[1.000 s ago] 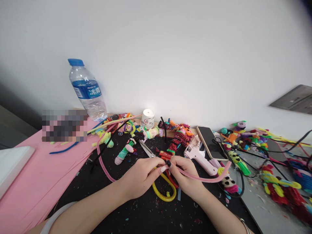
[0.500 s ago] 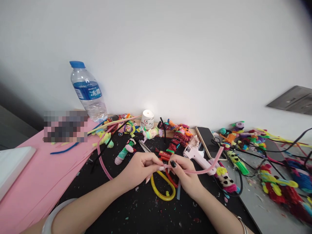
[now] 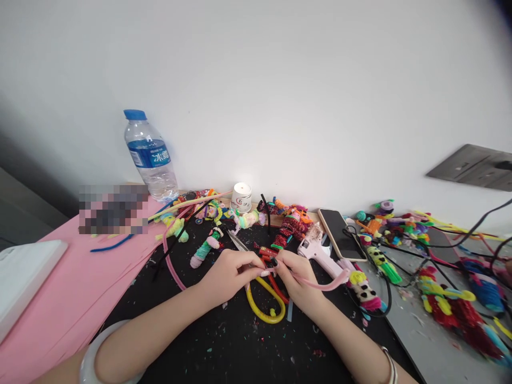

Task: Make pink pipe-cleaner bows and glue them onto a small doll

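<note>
A pink pipe cleaner (image 3: 324, 287) is pinched between my two hands, its free end curving out to the right past my right hand. My left hand (image 3: 230, 274) grips it with thumb and fingertips closed. Right beside it, my right hand (image 3: 296, 274) pinches the same strand; fingers partly cover the pinched section. Beneath the hands lie scissors (image 3: 237, 240) with a yellow handle, blades pointing away to the left. A red battery-like cylinder (image 3: 269, 253) shows just behind the fingertips. A small green and pink pipe-cleaner figure (image 3: 208, 250) lies left of the blades.
A pale pink glue gun (image 3: 324, 258) and a phone (image 3: 342, 234) lie right of my hands. Pipe-cleaner figures (image 3: 382, 264) and black cables spread farther right. Behind stand an upturned paper cup (image 3: 241, 197) and a water bottle (image 3: 152, 160). Pink sheets (image 3: 72, 282) cover the left side.
My fingertips have come closer together on the pink pipe cleaner. Its free right end has swung from pointing up to lower and flatter. The camera view has shifted slightly.
</note>
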A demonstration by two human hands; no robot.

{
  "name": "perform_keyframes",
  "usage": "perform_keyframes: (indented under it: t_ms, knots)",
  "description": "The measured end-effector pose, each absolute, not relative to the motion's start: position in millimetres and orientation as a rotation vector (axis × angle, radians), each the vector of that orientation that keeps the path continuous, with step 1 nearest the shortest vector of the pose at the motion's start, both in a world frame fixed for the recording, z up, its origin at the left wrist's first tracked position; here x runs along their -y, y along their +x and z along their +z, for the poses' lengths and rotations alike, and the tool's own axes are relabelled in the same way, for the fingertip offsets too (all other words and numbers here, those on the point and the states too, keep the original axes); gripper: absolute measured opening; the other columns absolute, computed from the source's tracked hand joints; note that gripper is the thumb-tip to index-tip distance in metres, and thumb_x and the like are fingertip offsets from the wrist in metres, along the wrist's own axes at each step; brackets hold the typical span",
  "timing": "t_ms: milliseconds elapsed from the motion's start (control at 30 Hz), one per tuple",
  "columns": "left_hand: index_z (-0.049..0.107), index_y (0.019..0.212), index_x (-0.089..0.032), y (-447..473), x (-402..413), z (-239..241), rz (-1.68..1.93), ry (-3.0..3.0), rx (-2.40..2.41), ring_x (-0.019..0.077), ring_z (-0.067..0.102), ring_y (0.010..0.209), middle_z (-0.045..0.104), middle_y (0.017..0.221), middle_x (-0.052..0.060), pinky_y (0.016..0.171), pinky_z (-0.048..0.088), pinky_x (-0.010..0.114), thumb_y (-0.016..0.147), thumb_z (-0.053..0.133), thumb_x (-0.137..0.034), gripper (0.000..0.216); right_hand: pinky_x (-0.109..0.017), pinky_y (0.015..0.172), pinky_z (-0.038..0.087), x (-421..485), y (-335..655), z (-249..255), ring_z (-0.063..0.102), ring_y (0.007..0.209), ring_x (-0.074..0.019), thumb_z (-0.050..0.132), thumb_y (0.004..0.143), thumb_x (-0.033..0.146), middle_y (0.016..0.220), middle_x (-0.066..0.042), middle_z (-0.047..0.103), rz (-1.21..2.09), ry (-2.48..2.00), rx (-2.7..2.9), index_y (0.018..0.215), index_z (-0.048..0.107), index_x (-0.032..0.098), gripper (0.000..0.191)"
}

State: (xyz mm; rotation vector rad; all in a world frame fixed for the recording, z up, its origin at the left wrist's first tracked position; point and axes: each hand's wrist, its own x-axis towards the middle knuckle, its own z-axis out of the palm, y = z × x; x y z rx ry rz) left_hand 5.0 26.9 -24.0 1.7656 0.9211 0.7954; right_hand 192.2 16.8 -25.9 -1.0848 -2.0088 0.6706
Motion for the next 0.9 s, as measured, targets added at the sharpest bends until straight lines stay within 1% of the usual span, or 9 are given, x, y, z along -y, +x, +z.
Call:
perform_keyframes:
  t_ms: [100, 167, 267, 433, 567, 633, 733, 833, 900]
  knots:
    - [0.063, 0.075, -0.012, 5, -30, -25, 0.683, 1.508, -0.804, 0.0076, 0.052, 0.044, 0.058, 0.058, -0.002, 0.046, 0.039, 0.019, 0.076, 0.062, -0.028, 0.016, -0.024, 0.054, 0.032, -16, 191, -25, 0.042, 0.056, -0.0117, 0.04, 0.09, 0.021, 0.061, 0.001, 0.045, 0.668, -0.992, 2.023, 0.064, 0.047, 0.019, 0.027]
    - [0.062, 0.074, -0.012, 5, -32, -25, 0.613, 1.416, -0.742, 0.0077, 0.053, 0.045, 0.059, 0.058, -0.002, 0.046, 0.039, 0.019, 0.071, 0.067, -0.027, 0.016, -0.024, 0.055, 0.033, -15, 190, -24, 0.043, 0.057, -0.0119, 0.04, 0.09, 0.02, 0.061, 0.001, 0.047, 0.676, -0.943, 2.031, 0.064, 0.049, 0.019, 0.027]
    - [0.063, 0.077, -0.011, 4, -34, -24, 0.543, 1.4, -0.704, 0.0083, 0.054, 0.048, 0.06, 0.057, -0.002, 0.046, 0.039, 0.018, 0.067, 0.07, -0.027, 0.02, -0.024, 0.055, 0.035, -14, 188, -25, 0.045, 0.057, -0.0119, 0.042, 0.089, 0.02, 0.061, 0.0, 0.05, 0.701, -0.926, 2.03, 0.064, 0.051, 0.018, 0.027]
    - [0.066, 0.077, -0.011, 3, -33, -26, 0.51, 1.43, -0.688, 0.0101, 0.055, 0.049, 0.06, 0.057, -0.001, 0.046, 0.041, 0.02, 0.066, 0.071, -0.029, 0.022, -0.023, 0.053, 0.034, -14, 188, -27, 0.045, 0.055, -0.0116, 0.048, 0.084, 0.021, 0.059, 0.001, 0.05, 0.67, -0.968, 2.015, 0.063, 0.052, 0.018, 0.021]
    - [0.065, 0.078, -0.011, 2, -35, -28, 0.58, 1.429, -0.706, 0.0096, 0.055, 0.05, 0.064, 0.065, 0.002, 0.048, 0.043, 0.021, 0.07, 0.067, -0.03, 0.02, -0.022, 0.054, 0.035, -16, 192, -26, 0.047, 0.057, -0.0122, 0.048, 0.084, 0.025, 0.066, -0.001, 0.055, 0.71, -1.04, 2.013, 0.072, 0.056, 0.017, 0.016]
    - [0.063, 0.075, -0.011, 1, -38, -27, 0.646, 1.423, -0.744, 0.009, 0.053, 0.049, 0.064, 0.064, 0.002, 0.048, 0.042, 0.021, 0.071, 0.067, -0.031, 0.021, -0.022, 0.051, 0.034, -15, 195, -23, 0.045, 0.055, -0.0118, 0.048, 0.083, 0.027, 0.064, 0.0, 0.052, 0.697, -1.105, 2.018, 0.079, 0.056, 0.016, 0.014]
    - [0.06, 0.073, -0.012, -2, -41, -25, 0.794, 1.384, -0.818, 0.0075, 0.05, 0.047, 0.062, 0.062, 0.001, 0.048, 0.041, 0.02, 0.071, 0.066, -0.032, 0.021, -0.022, 0.051, 0.032, -13, 198, -17, 0.042, 0.054, -0.012, 0.049, 0.083, 0.026, 0.062, 0.002, 0.048, 0.571, -1.26, 2.113, 0.083, 0.052, 0.017, 0.01]
    - [0.057, 0.073, -0.013, -4, -42, -23, 0.957, 1.304, -0.883, 0.0064, 0.049, 0.047, 0.059, 0.061, -0.002, 0.048, 0.04, 0.018, 0.073, 0.064, -0.031, 0.019, -0.024, 0.058, 0.034, -9, 197, -10, 0.047, 0.062, -0.0138, 0.046, 0.086, 0.024, 0.07, 0.0, 0.053, 0.408, -1.38, 2.256, 0.085, 0.051, 0.018, 0.008]
    - [0.056, 0.073, -0.014, -4, -41, -23, 1.032, 1.239, -0.918, 0.0065, 0.049, 0.049, 0.056, 0.057, -0.004, 0.049, 0.04, 0.017, 0.075, 0.063, -0.03, 0.018, -0.025, 0.06, 0.035, -7, 196, -6, 0.05, 0.066, -0.0145, 0.043, 0.088, 0.025, 0.075, -0.001, 0.055, 0.34, -1.411, 2.33, 0.083, 0.05, 0.018, 0.011]
